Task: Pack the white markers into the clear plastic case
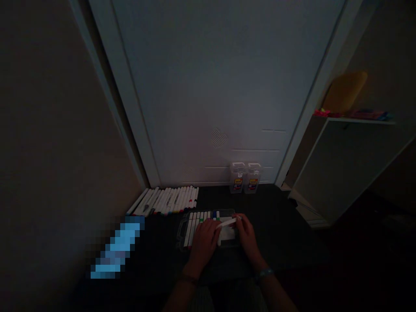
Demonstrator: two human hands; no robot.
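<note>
A white marker (228, 222) is held nearly level above an open clear plastic case (180, 236). My right hand (247, 236) pinches its right end, and the fingers of my left hand (204, 242) close on its left end. Inside the case several white markers (192, 225) lie side by side, some with green or blue ends showing. The right part of the case has a bare pale area (228, 234) under the held marker. My left hand covers some of the markers in the case. The dim light hides fine detail of my fingertips.
A long row of white markers (169, 199) lies at the table's back left. Two clear plastic cases (238, 178) with yellow labels stand upright against the white door (195, 86). A bright pixelated patch (118, 249) is at left. A cabinet (351, 164) stands beyond the dark table (286, 242).
</note>
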